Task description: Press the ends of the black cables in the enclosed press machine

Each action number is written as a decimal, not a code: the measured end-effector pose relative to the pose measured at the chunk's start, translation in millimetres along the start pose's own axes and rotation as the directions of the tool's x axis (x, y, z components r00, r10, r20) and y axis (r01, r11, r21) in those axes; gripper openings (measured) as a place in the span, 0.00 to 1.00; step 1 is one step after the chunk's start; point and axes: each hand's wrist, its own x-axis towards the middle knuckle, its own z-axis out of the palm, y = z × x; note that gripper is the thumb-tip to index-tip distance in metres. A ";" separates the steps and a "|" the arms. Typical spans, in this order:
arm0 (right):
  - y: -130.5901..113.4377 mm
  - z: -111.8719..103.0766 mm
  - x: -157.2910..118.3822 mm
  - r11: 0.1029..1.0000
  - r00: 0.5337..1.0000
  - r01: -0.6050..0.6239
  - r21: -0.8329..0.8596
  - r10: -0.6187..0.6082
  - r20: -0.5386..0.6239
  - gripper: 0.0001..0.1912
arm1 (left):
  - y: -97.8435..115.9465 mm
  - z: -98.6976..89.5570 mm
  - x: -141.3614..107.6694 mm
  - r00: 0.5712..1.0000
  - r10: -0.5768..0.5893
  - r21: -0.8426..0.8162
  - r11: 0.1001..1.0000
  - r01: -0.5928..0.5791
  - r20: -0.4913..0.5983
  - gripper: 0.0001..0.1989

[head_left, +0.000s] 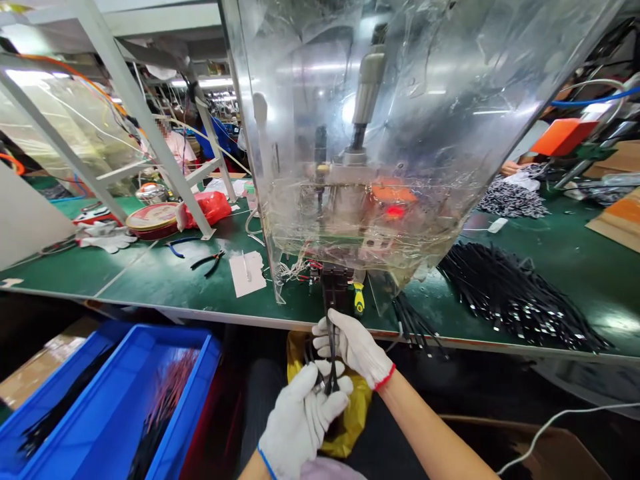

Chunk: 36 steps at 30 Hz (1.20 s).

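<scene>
The fingers of both gloved hands are closed narrowly on a black cable (pixel 331 357). The left hand (pixel 303 423), in a white glove with a blue cuff, curls around the cable and a small metal end (pixel 318 387) at the near side. The right hand (pixel 354 348), in a white glove with a red cuff, grips higher up, just below a black press fixture (pixel 335 287). The cable rises toward that fixture, which sits under a clear plastic guard (pixel 380 133) at the edge of the green counter (pixel 100 273).

A yellow-handled tool (pixel 359 299) stands just right of the fixture, and a yellow bag (pixel 345 413) hangs below the hands. To the near left, a blue crate (pixel 115 400) holds black and red wires. A large heap of black cables (pixel 515 297) lies on the counter to the right. Two pairs of pliers (pixel 207 263) and a paper sheet (pixel 247 273) lie left of the guard. A co-worker (pixel 173 150) sits far left.
</scene>
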 end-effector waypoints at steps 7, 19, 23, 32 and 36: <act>-12.6 6.4 10.6 0.993 0.990 0.113 -0.016 -0.114 -0.078 0.15 | -0.6 -2.2 6.8 0.992 0.052 -0.017 0.998 -0.054 -0.118 0.10; -25.5 10.1 32.6 0.999 0.984 0.043 -0.001 -0.042 -0.173 0.18 | -7.7 -33.2 9.6 0.980 0.102 0.015 0.995 -0.101 -0.173 0.08; -27.6 11.2 31.7 1.000 0.984 0.007 0.008 -0.006 -0.179 0.19 | -6.4 -36.4 10.3 0.977 0.124 0.043 0.992 -0.118 -0.176 0.09; -31.2 14.7 29.2 1.000 0.986 0.024 0.016 -0.022 -0.162 0.20 | -7.6 -41.7 4.9 0.989 0.096 0.115 0.990 -0.083 -0.112 0.10; -21.4 -7.0 15.9 0.999 0.999 0.025 0.033 -0.026 0.027 0.16 | -2.9 -49.5 -6.7 0.998 0.039 0.252 0.966 -0.051 0.053 0.12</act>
